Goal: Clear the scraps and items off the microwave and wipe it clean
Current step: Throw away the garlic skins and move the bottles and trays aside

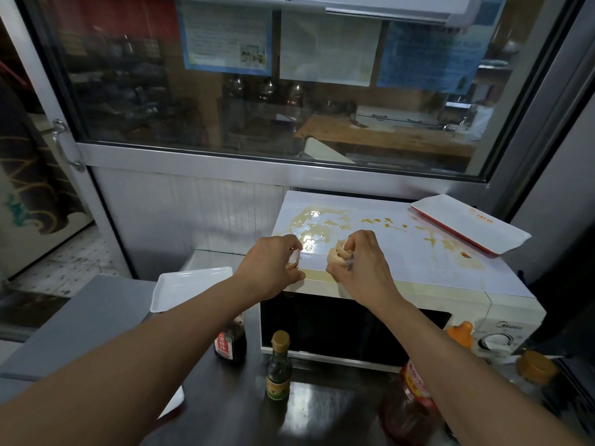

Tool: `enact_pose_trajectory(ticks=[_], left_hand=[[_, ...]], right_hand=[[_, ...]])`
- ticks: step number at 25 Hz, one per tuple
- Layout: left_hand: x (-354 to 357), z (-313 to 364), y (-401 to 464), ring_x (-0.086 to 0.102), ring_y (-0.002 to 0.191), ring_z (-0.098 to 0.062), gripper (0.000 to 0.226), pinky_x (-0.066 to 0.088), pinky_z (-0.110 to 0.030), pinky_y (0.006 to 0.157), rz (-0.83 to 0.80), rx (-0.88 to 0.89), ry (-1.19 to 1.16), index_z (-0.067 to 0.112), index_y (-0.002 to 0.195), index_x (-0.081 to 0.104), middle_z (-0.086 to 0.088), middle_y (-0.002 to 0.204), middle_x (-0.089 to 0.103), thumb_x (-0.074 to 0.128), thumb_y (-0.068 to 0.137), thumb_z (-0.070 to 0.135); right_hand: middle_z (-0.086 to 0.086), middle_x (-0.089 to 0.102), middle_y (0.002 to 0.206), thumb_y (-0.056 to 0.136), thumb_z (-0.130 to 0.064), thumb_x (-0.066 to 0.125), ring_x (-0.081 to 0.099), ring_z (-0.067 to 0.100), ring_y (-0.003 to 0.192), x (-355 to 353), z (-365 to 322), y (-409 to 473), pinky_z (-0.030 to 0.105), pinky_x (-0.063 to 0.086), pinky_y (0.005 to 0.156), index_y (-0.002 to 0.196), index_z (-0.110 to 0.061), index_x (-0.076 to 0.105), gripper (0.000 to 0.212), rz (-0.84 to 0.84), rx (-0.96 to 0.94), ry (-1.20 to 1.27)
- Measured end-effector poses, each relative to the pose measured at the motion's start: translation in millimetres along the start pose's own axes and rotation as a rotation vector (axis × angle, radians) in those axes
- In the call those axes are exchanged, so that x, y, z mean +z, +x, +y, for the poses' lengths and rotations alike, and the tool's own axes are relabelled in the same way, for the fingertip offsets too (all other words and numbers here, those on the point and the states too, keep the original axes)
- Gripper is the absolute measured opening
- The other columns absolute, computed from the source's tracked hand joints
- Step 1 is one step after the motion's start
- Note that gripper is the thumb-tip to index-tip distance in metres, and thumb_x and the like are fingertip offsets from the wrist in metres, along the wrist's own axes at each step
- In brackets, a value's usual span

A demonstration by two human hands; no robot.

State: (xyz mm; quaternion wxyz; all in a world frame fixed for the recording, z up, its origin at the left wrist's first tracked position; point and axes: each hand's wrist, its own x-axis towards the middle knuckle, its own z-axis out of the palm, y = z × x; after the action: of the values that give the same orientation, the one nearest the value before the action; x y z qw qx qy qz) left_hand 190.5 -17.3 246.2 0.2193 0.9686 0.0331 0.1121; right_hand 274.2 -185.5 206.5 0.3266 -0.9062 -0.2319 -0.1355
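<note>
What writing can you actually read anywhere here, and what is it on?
"Midea": brand on the microwave control panel.
Red tray: orange print, too blurred.
Sauce bottle label: too blurred.
Red-labelled bottle: unreadable.
Window posters: too small.

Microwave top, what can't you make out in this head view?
- Pale scrap: mostly covered by the right hand; kind unclear.
- Small white piece: half hidden by left hand fingers.
- Tray logo: too small to read.
- Bottle: label blurred.
</note>
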Motion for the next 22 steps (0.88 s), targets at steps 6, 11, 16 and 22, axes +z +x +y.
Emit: enact_pose_trajectory(ticks=[6, 11, 16, 22], left_hand=[[-2.0, 0.4, 1.3, 0.059, 0.104, -0.022, 0.049, 0.051, -0.035, 0.086, -0.002, 0.001, 0.005, 0.018, 0.12, 0.056, -0.004, 0.114, 0.065, 0.074, 0.077, 0.032], [-2.9, 1.4, 2.9, 0.059, 0.105, -0.021, 0.05, 0.051, -0.034, 0.087, -0.004, 0.001, 0.001, 0.018, 0.122, 0.056, -0.004, 0.116, 0.064, 0.074, 0.077, 0.032], [-2.8, -0.6, 3.1, 0.059, 0.102, -0.02, 0.049, 0.05, -0.032, 0.083, -0.003, -0.001, -0.004, 0.018, 0.12, 0.057, -0.003, 0.112, 0.065, 0.075, 0.076, 0.032], [-4.2, -0.5, 3.3, 0.06, 0.103, -0.02, 0.05, 0.05, -0.032, 0.085, -0.006, -0.001, -0.003, 0.017, 0.121, 0.056, -0.004, 0.113, 0.065, 0.075, 0.077, 0.031]], right_hand=[[0.003, 0.044, 0.129, 0.077, -0.026, 0.071, 0.047, 0.02, 0.114, -0.2, -1.3, 5.0, 0.029, 0.038, 0.087, 0.14, -0.024, 0.029, 0.076, -0.103, -0.013, 0.045], [0.003, 0.053, 0.125, 0.079, -0.02, 0.072, 0.051, 0.023, 0.113, 2.6, -1.2, 6.3, 0.03, 0.04, 0.091, 0.132, -0.015, 0.045, 0.06, -0.123, -0.075, 0.033], [0.006, 0.051, 0.13, 0.083, -0.015, 0.066, 0.05, 0.024, 0.114, 4.3, -1.6, 8.5, 0.03, 0.04, 0.095, 0.13, -0.013, 0.049, 0.05, -0.136, -0.097, 0.009], [0.008, 0.048, 0.129, 0.084, -0.012, 0.061, 0.052, 0.023, 0.11, 4.0, -2.7, 9.6, 0.025, 0.039, 0.09, 0.127, -0.013, 0.049, 0.045, -0.132, -0.088, -0.023]])
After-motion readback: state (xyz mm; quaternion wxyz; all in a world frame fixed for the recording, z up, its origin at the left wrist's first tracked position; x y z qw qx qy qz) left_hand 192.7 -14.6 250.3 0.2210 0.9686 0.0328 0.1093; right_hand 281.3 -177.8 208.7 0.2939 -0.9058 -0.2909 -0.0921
